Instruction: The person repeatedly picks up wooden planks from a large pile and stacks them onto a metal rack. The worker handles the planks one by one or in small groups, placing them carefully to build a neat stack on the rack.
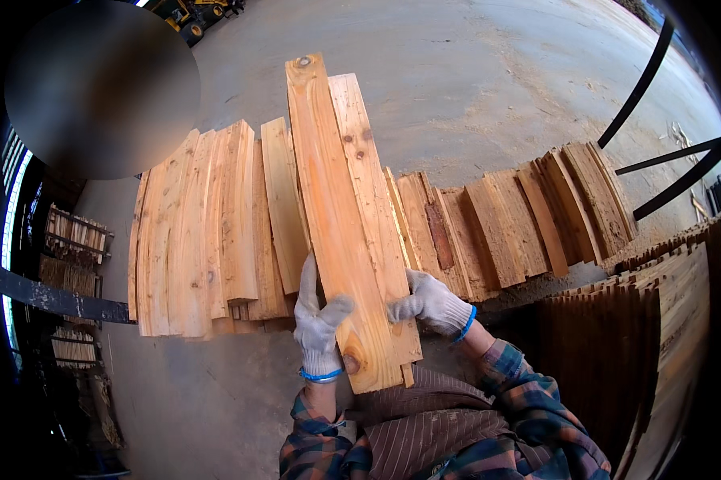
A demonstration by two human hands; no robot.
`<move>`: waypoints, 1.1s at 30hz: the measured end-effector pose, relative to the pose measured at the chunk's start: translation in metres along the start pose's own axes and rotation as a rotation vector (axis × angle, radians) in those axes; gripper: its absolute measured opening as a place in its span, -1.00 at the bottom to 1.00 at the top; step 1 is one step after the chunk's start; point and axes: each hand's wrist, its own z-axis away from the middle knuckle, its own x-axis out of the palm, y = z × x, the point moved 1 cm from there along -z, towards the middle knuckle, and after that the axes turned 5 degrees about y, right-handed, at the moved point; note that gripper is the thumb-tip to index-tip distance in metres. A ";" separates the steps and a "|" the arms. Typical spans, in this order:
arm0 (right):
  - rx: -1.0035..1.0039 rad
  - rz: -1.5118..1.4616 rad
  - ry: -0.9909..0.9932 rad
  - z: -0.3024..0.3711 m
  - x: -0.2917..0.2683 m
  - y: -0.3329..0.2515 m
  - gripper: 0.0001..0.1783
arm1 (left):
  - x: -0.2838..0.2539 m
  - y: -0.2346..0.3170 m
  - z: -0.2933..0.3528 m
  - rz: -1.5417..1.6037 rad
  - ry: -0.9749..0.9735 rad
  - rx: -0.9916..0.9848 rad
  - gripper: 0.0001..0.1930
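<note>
Two long wooden boards (pixel 328 200) lie one on the other, overlapping lengthwise, their near ends close to my striped apron. My left hand (pixel 320 324), in a pale work glove with a blue cuff, grips the left edge, thumb on top. Closed on the right edge is my right hand (pixel 431 302), gloved the same way, its thumb over the lower board (pixel 368 160). The boards' far ends reach past a row of planks (pixel 188 232) beneath them. Fingers under the boards are hidden.
More rough planks (pixel 504 228) continue the row to the right. At the lower right stands a tall stack of boards (pixel 672 320). Dark metal bars (pixel 672 188) rise at the right, and another bar (pixel 64 300) juts in from the left. Bundled wood (pixel 76 232) sits at far left.
</note>
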 end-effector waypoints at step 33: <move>-0.107 0.441 1.733 0.689 -0.293 -0.020 -0.18 | 0.647 0.091 0.391 0.445 -1.420 0.138 -0.05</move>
